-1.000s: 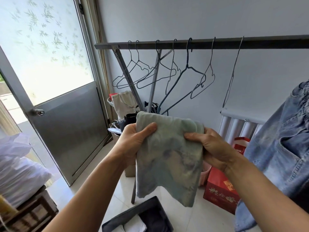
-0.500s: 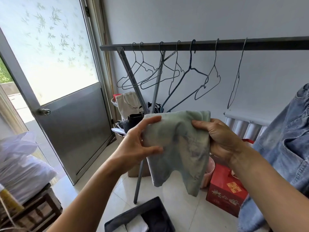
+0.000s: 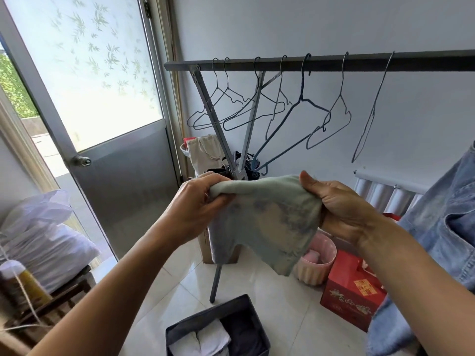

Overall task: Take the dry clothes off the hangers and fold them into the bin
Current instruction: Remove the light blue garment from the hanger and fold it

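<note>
1. A dark grey fabric bin (image 3: 205, 318) stands on the tiled floor (image 3: 277, 304) at the bottom of the view, below the hands and open at the top.
2. In its left half lies a folded white cloth (image 3: 205, 340). Its right half holds a dark garment (image 3: 244, 330).
3. A pink bucket (image 3: 316, 273) stands on the floor behind the held cloth, just beside a red box (image 3: 352, 301). Something pink (image 3: 312, 253) lies inside the bucket, but I cannot tell what it is.
4. The pale green garment (image 3: 270, 222) is in the air at chest height, above and beyond the bin and in front of the rack leg.
5. The left hand (image 3: 195, 204) grips its upper left corner, with the fingers curled round bunched cloth.
6. The right hand (image 3: 341, 209) grips the upper right corner, thumb on top and fingers behind the fabric.
7. The garment's top edge runs nearly level from left to right between the two hands.
8. The rest hangs straight down toward the floor. Its right lower corner reaches lower than the left, and a notch separates the two.
9. Bare wire hangers (image 3: 300, 106) hang from the rail (image 3: 321, 64) above.
10. A denim garment (image 3: 447, 227) hangs at the right edge.
</note>
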{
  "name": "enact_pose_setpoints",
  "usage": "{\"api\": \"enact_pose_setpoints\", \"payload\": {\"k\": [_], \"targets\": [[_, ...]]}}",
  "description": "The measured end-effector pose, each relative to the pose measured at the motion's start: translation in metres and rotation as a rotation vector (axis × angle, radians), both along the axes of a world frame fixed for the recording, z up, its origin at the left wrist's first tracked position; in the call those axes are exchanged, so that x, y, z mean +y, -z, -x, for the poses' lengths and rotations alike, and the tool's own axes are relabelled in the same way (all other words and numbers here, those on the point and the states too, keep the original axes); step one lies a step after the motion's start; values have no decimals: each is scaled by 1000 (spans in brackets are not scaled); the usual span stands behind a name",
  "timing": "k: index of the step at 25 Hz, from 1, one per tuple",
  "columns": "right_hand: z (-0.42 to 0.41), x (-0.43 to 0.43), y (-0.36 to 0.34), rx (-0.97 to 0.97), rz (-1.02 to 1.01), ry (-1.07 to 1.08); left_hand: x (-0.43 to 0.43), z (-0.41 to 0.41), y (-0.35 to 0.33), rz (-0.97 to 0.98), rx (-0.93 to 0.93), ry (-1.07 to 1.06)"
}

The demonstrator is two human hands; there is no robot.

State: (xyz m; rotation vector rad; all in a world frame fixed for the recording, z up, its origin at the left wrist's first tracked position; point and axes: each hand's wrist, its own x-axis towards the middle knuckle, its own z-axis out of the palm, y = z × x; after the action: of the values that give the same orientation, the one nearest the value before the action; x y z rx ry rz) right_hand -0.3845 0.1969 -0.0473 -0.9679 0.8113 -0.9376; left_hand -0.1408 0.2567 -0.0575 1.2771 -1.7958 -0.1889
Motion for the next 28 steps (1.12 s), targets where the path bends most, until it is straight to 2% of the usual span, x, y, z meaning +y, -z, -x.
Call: {"api": "enact_pose_setpoints", "payload": {"k": [3, 6, 11, 15, 17, 20, 25, 28], "targets": [[2, 1, 5, -8, 34, -75, 3, 0, 5, -44, 138, 18], [-1, -1, 9, 39, 82, -121, 9, -5, 11, -142, 361, 26], [-29, -6, 14, 131, 182, -33, 19, -14, 26, -421, 881, 76], [-66, -17, 28, 238, 277, 142, 19, -29, 50, -535, 1136, 18], [-87, -27, 38, 232, 291, 171, 15, -41, 63, -578, 1220, -29], [-123, -42, 57, 154, 148, 77, 5, -62, 81, -631, 1290, -87], [-166, -60, 102, 12, -288, -362, -16, -116, 103, -622, 1262, -275], [-201, -72, 131, 129, -242, -353, -28, -155, 126, -660, 1304, -323]]}}
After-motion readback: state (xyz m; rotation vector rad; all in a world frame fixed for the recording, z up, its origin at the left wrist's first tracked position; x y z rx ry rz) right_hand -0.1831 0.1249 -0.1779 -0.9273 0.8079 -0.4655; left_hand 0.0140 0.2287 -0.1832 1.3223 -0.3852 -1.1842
